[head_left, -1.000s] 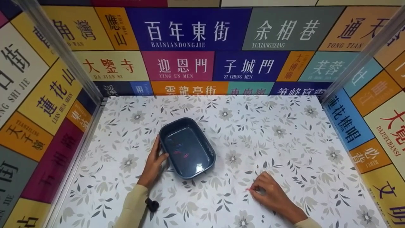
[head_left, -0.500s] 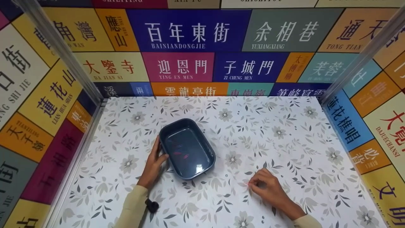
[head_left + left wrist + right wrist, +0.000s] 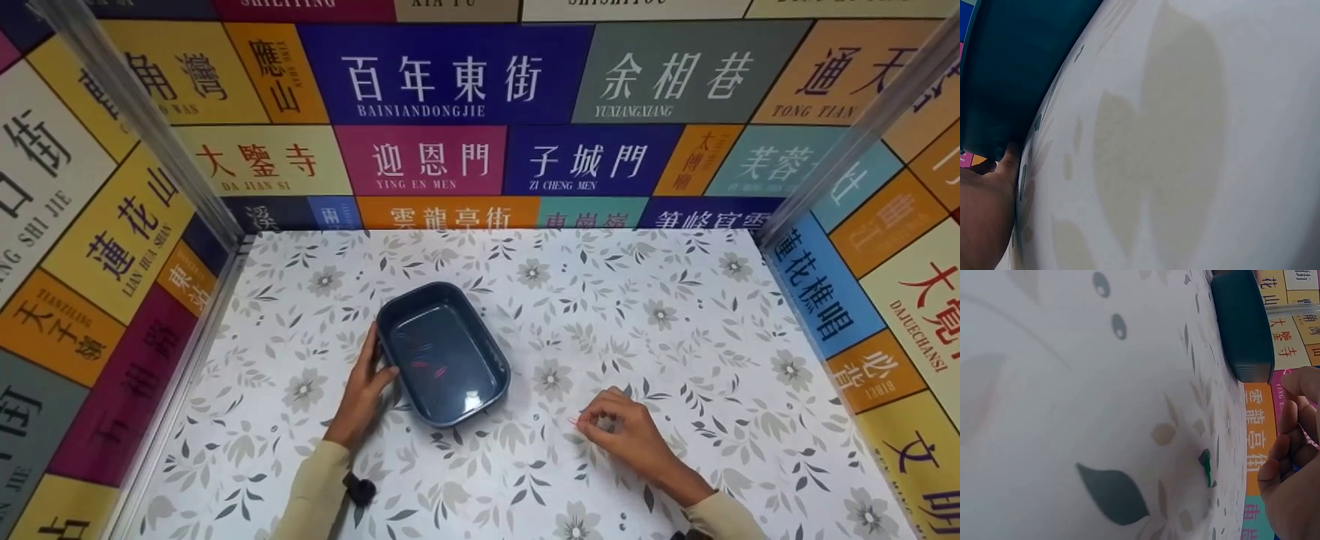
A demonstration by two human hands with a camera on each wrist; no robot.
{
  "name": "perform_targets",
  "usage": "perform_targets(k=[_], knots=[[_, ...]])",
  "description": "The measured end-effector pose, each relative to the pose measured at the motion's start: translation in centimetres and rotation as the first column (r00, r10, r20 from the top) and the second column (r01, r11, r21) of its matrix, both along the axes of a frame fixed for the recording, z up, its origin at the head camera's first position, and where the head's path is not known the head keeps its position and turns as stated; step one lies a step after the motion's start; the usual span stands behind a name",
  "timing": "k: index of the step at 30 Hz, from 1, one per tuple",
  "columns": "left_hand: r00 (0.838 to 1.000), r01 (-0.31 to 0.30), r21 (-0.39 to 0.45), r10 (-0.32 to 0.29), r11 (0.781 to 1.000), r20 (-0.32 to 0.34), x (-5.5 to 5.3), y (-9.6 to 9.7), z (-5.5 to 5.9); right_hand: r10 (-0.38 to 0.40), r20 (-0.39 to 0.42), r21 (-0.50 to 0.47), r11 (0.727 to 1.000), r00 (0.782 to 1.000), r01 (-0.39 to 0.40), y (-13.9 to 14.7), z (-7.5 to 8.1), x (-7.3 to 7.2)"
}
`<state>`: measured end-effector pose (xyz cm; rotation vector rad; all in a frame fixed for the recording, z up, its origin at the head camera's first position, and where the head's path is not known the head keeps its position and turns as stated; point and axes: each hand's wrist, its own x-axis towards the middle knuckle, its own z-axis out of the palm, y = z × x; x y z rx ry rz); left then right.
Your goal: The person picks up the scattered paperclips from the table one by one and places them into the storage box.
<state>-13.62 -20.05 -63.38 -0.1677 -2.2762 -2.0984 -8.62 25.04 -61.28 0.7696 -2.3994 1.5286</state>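
Note:
A dark blue rectangular dish (image 3: pixel 491 345) stands on the patterned table, left of the middle in the head view. Several thin pink pieces (image 3: pixel 427 367) lie inside it. My left hand (image 3: pixel 365 394) rests along the dish's left outer side, thumb and fingers against the wall; in the left wrist view a fingertip touches the dish (image 3: pixel 1022 67). To the right of the dish, my right hand (image 3: pixel 626 435) pinches a small thin pink loop (image 3: pixel 573 421) between thumb and forefinger. The right wrist view shows this pink loop (image 3: pixel 1286 372) at the fingertips.
A white table (image 3: pixel 675 360) with a grey leaf and flower print lies under both hands. Colourful sign-printed panels (image 3: pixel 442 71) wall it in at the back and sides. A small green strip (image 3: pixel 1206 467) shows on the tabletop in the right wrist view.
My right hand, pinching the pink loop, has moved slightly up and left toward the dish. My left hand and the dish stay in place.

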Motion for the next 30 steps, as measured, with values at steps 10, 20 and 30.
perform_targets(k=[10, 20, 30], knots=[[1.0, -0.001, 0.004, 0.001, 1.0, 0.026, 0.1, 0.0, 0.0, 0.036, 0.046, -0.007, 0.999, 0.998, -0.036, -1.4, 1.0, -1.1], [1.0, 0.0, 0.018, 0.0, 1.0, 0.024, 0.2, 0.1, 0.0, 0.115, 0.029, -0.016, 0.993, 0.993, -0.114, -3.3, 2.5, -2.5], [1.0, 0.004, 0.02, -0.005, 1.0, 0.007, 0.1, 0.0, 0.2, 0.136, 0.058, -0.006, 0.991, 0.989, -0.136, -4.7, 3.1, -3.5]])
